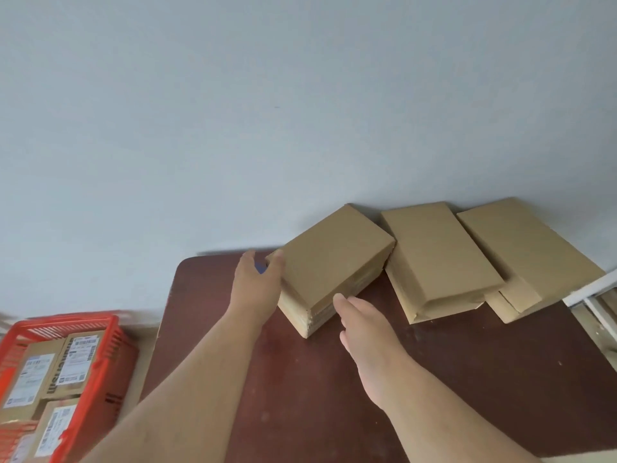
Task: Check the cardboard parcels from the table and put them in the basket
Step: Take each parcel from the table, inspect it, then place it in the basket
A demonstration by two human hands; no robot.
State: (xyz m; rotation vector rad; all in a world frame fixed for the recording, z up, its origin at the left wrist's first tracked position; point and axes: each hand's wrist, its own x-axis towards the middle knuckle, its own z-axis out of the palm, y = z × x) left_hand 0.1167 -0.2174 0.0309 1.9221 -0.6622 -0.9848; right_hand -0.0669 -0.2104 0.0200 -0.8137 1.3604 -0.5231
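Hands (257, 282) (364, 325) flank rectangular matte cardboard parcel (334, 259).

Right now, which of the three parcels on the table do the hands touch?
The leftmost parcel: the left hand and right hand meet its near sides. The middle parcel and rightmost parcel lie untouched.
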